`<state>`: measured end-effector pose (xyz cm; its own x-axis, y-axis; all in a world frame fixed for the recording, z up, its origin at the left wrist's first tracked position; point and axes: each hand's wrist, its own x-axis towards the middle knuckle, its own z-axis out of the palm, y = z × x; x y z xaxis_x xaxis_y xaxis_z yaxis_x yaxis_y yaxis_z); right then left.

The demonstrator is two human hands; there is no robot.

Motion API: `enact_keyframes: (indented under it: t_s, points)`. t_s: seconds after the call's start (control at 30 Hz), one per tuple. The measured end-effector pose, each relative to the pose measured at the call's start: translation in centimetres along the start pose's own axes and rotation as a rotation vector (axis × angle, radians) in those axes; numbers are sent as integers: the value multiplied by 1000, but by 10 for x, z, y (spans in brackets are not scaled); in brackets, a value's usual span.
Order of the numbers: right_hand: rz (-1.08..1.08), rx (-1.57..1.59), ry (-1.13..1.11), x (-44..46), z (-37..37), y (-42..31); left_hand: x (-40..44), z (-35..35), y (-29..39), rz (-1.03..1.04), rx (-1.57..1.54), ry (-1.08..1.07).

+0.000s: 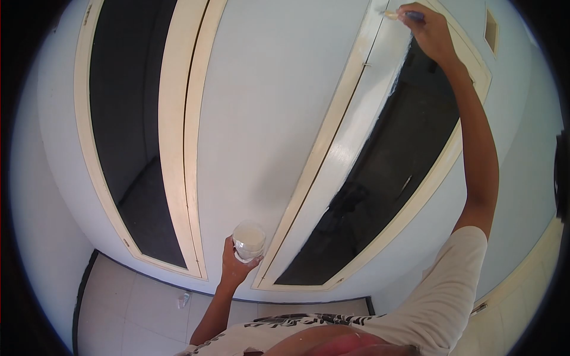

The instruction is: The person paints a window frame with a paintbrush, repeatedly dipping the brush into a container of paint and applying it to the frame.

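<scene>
My right hand [432,31] is raised high at the upper right, its fingers closed around a paintbrush [415,16] with a dark blue handle. The pale bristles are at the upper part of a window frame [347,145], whose inner strip is white while its other members are cream. Along that strip, an uneven white edge runs onto the dark glass pane [386,178]. Low in front of the wall, my left hand [234,268] grips a clear plastic cup [249,240] containing whitish paint. White smears show on the fingers near the cup.
Another cream-framed window [174,142] with dark glass stands at the left. Between the windows is a pale wall [261,113]. A small crumpled clear item [183,301] lies on the tiled floor [130,308]. A small framed opening [491,31] is at upper right.
</scene>
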<state>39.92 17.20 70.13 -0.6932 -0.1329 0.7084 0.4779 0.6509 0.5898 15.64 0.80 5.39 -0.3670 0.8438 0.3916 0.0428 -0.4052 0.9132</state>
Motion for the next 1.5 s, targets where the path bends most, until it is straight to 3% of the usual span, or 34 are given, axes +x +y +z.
enact_keyframes:
  t_s: [0.1,0.23,0.27,0.3,0.33,0.43,0.6,0.63,0.67,0.77,0.87,0.9,0.93,0.97,1.1,1.2,1.23,1.33,1.5]
  points:
    - [106,247,-281,-48,13,-82,-1,-3,-4,-10,50,-4]
    - [202,290,-417,-26,13,-60,-1,-6,-1,-15,36,-9]
    - [77,150,-302,-9,7,-43,0,-6,3,-10,36,-10]
    - [36,249,-206,9,8,5,0,-5,5,-5,36,-10]
    - [180,333,-143,33,-11,-5,0,-5,6,-5,36,-6]
    - [138,170,142,72,-22,29,0,-4,6,6,14,-3]
    - [36,-22,207,45,-5,-15,-2,-6,6,37,30,-5]
    - [48,29,95,29,1,-29,-2,-7,7,36,31,-7]
    - [-103,80,29,5,14,-16,-2,-7,7,25,28,-10]
    - [102,243,-252,-27,18,-66,-3,-9,7,2,25,-23]
    - [164,211,-444,-10,12,-58,-3,-11,10,-6,38,-36]
    - [116,282,-339,3,13,-34,-3,-11,12,-7,47,-36]
    - [236,413,-238,26,-1,-31,-5,-12,13,-6,47,-35]
    - [226,433,-150,42,-2,-2,-5,-11,14,11,43,-31]
    - [149,106,190,85,-25,25,-4,-11,17,20,45,-24]
    - [94,-140,166,67,-20,3,-5,-13,22,-47,3,-31]
    - [60,-61,178,53,-8,-13,-6,-13,19,-50,4,-35]
    - [-112,54,-13,-7,18,-42,-5,-14,12,-41,23,-31]
    - [142,349,-442,-58,33,-114,-5,-16,10,-33,9,-32]
